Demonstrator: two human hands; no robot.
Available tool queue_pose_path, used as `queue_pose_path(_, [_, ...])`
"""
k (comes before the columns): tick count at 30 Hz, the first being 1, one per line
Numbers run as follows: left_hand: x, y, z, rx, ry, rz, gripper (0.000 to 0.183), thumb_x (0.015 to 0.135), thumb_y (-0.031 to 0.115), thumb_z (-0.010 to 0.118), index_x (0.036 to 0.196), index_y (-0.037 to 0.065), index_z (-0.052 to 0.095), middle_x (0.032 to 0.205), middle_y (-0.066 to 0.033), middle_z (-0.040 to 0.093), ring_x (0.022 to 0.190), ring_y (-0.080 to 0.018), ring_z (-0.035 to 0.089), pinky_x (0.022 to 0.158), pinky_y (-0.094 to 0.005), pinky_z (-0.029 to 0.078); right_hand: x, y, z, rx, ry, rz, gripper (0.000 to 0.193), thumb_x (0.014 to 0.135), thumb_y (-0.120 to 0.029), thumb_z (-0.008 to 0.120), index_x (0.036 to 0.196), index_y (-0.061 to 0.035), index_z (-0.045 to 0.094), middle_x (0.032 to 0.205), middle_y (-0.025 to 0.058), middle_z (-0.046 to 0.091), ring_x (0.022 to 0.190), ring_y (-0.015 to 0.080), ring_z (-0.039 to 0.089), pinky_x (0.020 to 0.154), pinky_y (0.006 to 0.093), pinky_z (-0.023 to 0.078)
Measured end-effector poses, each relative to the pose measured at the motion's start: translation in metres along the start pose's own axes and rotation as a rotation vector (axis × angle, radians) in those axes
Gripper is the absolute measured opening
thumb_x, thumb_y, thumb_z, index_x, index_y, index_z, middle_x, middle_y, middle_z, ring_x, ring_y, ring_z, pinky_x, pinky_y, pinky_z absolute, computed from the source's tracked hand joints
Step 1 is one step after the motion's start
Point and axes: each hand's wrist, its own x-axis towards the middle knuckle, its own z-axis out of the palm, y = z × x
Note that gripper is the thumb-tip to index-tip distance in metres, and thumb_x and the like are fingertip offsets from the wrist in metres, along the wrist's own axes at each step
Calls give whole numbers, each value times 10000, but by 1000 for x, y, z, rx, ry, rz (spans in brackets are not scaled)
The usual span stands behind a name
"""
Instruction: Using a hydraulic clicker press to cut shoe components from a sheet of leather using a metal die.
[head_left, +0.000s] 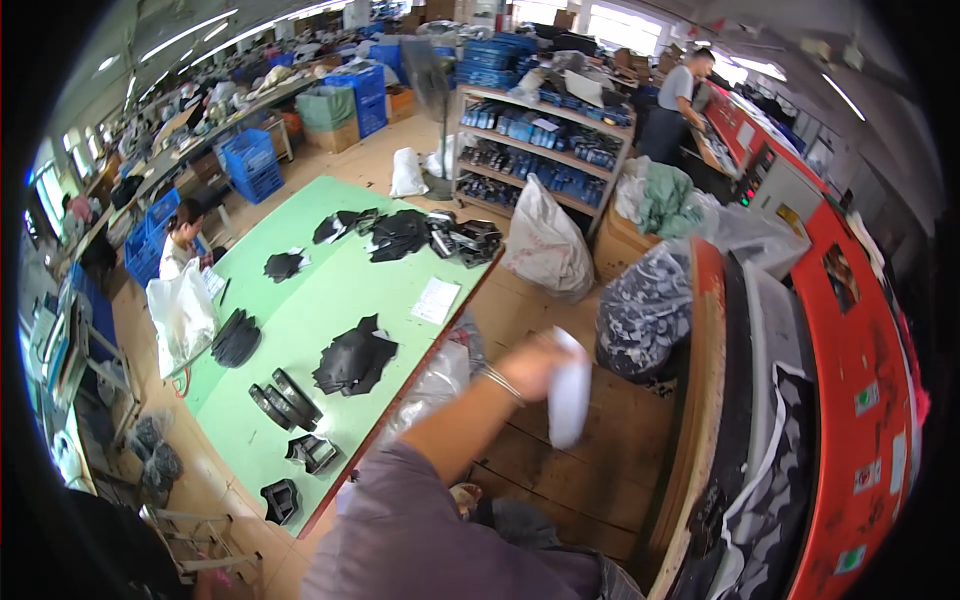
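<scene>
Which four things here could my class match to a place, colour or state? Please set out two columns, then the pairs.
Things:
1. White item
2. Table
3. Stuffed pale sack
4. Long machine

Descriptions:
A. Beside the shelf rack
B. Red casing
C. Held in the person's hand
D. Light green top

Pairs: 1-C, 2-D, 3-A, 4-B

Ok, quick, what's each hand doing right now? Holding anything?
Left hand: closed, holding a blurry white thing; what it is can't be told.
Right hand: not in view, so it can't be told.
</scene>
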Motion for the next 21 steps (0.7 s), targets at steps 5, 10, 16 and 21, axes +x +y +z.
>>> queue_pose_path(5, [-18,-22,132,-758,-492,-399,331,879,163,670,1165,20,583,1136,-63,627,1066,-174,581,971,-362,435,26,-58,81,4,-135,-9,533,880,-120,632,1359,8,434,1005,135,635,920,161,587,830,314,475])
queue_pose_path(10, [-26,-2,145,-885,-630,-443,287,875,209,687,1095,50,594,1044,-11,637,981,-141,589,926,-310,435,25,-156,201,64,-431,45,652,841,-80,653,1412,2,350,1100,145,592,1008,216,553,870,317,448])
queue_pose_path(16, [-41,31,88,-708,-285,-429,241,869,185,688,1049,44,611,957,-15,649,879,-107,586,818,-260,457,31,-171,284,-277,-494,-277,492,729,-214,718,1135,27,580,1043,166,577,953,293,584,860,336,453])
queue_pose_path(21, [-36,6,49,-263,209,-379,254,847,181,688,1052,48,622,870,-4,629,751,-90,564,650,-288,480,72,-109,271,-551,-467,-437,499,762,-190,703,1156,73,546,1266,191,427,1108,298,489,944,384,403])
